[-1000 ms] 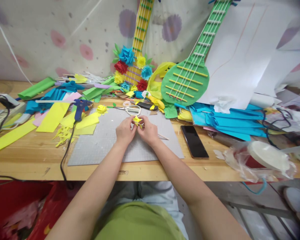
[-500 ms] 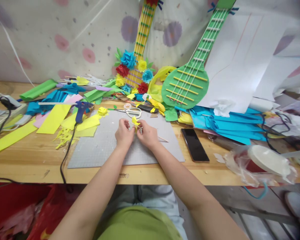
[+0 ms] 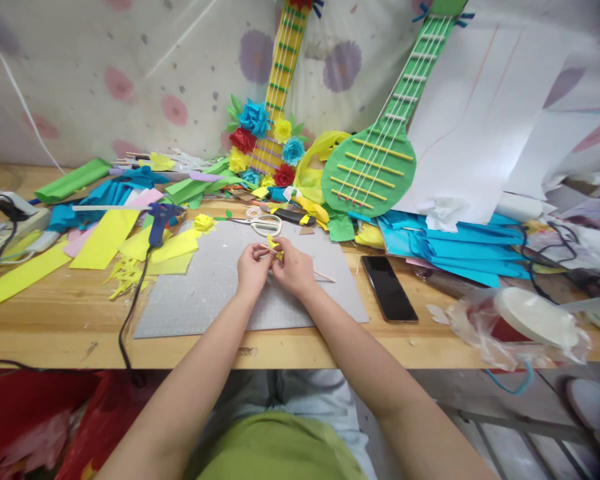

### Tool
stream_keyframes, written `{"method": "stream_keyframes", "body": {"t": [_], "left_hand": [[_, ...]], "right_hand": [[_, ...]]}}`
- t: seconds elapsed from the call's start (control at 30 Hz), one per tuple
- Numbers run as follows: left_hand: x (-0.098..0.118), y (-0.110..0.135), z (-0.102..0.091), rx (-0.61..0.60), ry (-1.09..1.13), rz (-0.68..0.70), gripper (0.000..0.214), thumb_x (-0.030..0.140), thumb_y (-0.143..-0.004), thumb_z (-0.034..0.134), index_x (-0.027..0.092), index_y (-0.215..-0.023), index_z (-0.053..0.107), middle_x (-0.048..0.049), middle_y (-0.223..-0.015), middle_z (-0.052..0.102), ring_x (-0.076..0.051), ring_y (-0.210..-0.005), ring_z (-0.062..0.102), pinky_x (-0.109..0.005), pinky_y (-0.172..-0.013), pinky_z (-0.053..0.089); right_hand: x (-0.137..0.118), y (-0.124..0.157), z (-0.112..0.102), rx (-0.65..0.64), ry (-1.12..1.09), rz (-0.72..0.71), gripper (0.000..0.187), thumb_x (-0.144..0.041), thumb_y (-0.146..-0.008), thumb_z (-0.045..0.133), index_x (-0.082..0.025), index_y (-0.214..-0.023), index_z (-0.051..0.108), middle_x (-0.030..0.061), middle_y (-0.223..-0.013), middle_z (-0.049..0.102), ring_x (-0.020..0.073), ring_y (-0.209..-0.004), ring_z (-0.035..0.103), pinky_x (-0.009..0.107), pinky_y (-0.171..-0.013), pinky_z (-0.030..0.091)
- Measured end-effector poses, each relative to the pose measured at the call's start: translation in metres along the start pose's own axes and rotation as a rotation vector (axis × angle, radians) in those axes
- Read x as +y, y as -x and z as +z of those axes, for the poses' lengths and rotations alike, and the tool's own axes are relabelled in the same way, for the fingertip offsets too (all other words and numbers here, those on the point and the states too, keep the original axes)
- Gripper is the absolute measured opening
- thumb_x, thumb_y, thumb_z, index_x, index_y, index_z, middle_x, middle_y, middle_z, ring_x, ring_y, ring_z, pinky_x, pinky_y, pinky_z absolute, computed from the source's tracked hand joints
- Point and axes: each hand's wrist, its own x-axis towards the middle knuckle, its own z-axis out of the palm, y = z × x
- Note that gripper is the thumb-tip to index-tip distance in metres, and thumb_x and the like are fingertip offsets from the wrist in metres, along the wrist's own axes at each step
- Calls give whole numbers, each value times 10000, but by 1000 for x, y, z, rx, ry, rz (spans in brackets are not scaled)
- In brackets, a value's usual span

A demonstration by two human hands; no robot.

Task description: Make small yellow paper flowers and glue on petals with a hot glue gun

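Observation:
My left hand (image 3: 253, 268) and my right hand (image 3: 293, 270) meet over the grey cutting mat (image 3: 200, 293), fingers pinched together on a small yellow paper piece (image 3: 274, 245) wound about a thin wooden stick (image 3: 324, 275). The stick juts out to the right from under my right hand. White-handled scissors (image 3: 264, 223) lie just beyond my hands. A finished yellow paper flower (image 3: 203, 222) sits at the mat's far left corner, beside a blue glue gun (image 3: 159, 222).
A black phone (image 3: 389, 288) lies right of the mat. Two paper guitars, one green (image 3: 375, 163) and one yellow (image 3: 275, 87) with paper flowers, lean on the wall. Blue, yellow and green paper sheets clutter the back. A bagged tape roll (image 3: 525, 317) is at right.
My hands have stayed over the mat, turning the yellow paper piece between the fingers; it now shows smaller and more tightly wound. The view shifted slightly.

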Motion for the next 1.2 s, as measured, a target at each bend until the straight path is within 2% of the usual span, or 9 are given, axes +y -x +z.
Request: {"method": "stream_keyframes", "body": {"t": [0.1, 0.23, 0.33, 0.47, 0.63, 0.73, 0.9, 1.07, 1.2], "left_hand": [[6, 2, 1, 21, 25, -68, 270, 177, -543, 709, 142, -760, 552, -7, -660, 643, -84, -536, 573, -181, -504, 422], [14, 2, 0, 100, 22, -127, 242, 179, -581, 685, 142, -788, 566, 24, -582, 605, -44, -386, 465, -157, -381, 336], [18, 1, -1, 154, 85, -189, 290, 150, -578, 678, 140, -842, 557, 24, -584, 594, -60, -408, 502, -155, -366, 353], [21, 2, 1, 209, 237, -282, 261, 110, -574, 659, 145, -796, 526, 12, -614, 599, -73, -485, 566, -132, -379, 369], [20, 5, 6, 198, 313, -237, 201, 118, -574, 648, 147, -724, 517, 72, -507, 514, -22, -362, 430, -140, -376, 380], [20, 6, 7, 183, 307, -225, 190, 140, -587, 641, 147, -730, 517, 74, -515, 517, -23, -339, 402, -160, -369, 388], [21, 4, 4, 179, 360, -304, 105, 205, -723, 551, 146, -798, 507, 1, -689, 629, -24, -342, 421, -174, -367, 391], [21, 3, 0, 110, 348, -280, 228, 173, -641, 685, 140, -824, 553, 50, -595, 565, -1, -355, 397, -142, -384, 385], [24, 2, -2, 98, 375, -319, 139, 196, -690, 651, 132, -799, 595, 27, -648, 604, 5, -365, 406, -133, -380, 385]], "right_hand": [[4, 0, -3, 63, -51, 17, 421, -159, -717, 430, -215, -1133, 419, 18, -918, 641, 157, -709, 595, 266, -627, 429], [9, -3, -6, 245, -130, 45, 223, -274, -782, 438, -183, -985, 446, 47, -855, 585, 158, -724, 559, 270, -631, 428], [9, -6, -6, 307, -129, -12, 121, -269, -842, 366, -190, -842, 457, 68, -817, 552, 170, -775, 525, 289, -687, 425], [2, -5, -2, 214, -72, -64, 119, -200, -846, 366, -199, -788, 470, 64, -811, 548, 170, -785, 506, 284, -706, 410], [-9, -1, 3, 78, 47, 18, 120, -216, -855, 388, -200, -831, 504, 44, -847, 576, 165, -775, 528, 263, -641, 383], [-9, -1, 5, 64, 52, 61, 125, -227, -861, 388, -198, -853, 510, 39, -869, 585, 159, -794, 542, 256, -643, 380], [-5, -1, 4, 54, 11, 87, 121, -235, -853, 393, -199, -859, 508, 35, -880, 590, 153, -800, 552, 251, -646, 383], [-2, 0, 0, 50, -55, 93, 119, -251, -841, 400, -203, -846, 508, 28, -875, 594, 141, -734, 549, 253, -642, 387], [-2, -1, -1, 51, -145, 80, 100, -245, -831, 411, -202, -809, 498, 15, -834, 602, 132, -697, 544, 246, -642, 390]]}}
